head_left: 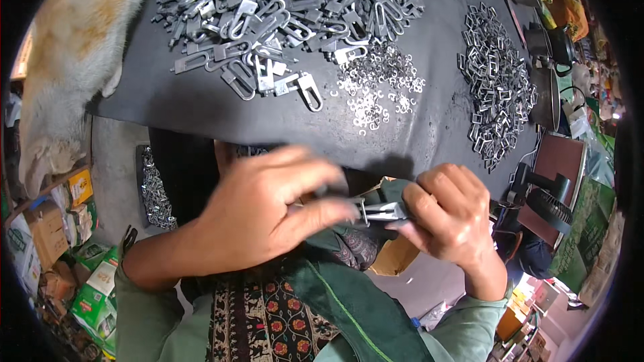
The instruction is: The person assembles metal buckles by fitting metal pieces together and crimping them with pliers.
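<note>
My left hand (pixel 268 201) is smeared by motion in front of my body. Its thumb reaches the tip of a silver metal piece, and I cannot tell whether it grips anything. My right hand (pixel 451 211) has its fingers curled closed around this forked metal piece (pixel 388 211), whose two narrow prongs point left; a small crosspiece stands at their tip. Beyond my hands, on the dark table, lies a large heap of metal latch parts with U-shaped loops (pixel 268 20). Small C-shaped metal rings (pixel 369 104) are scattered along its near side.
Rectangular metal loops (pixel 496 84) form a pile at the table's right. A white and orange cat (pixel 80 47) lies along the left edge. Below it, a dark tray (pixel 142 191) holds more metal parts. A small black fan (pixel 550 208) stands at right.
</note>
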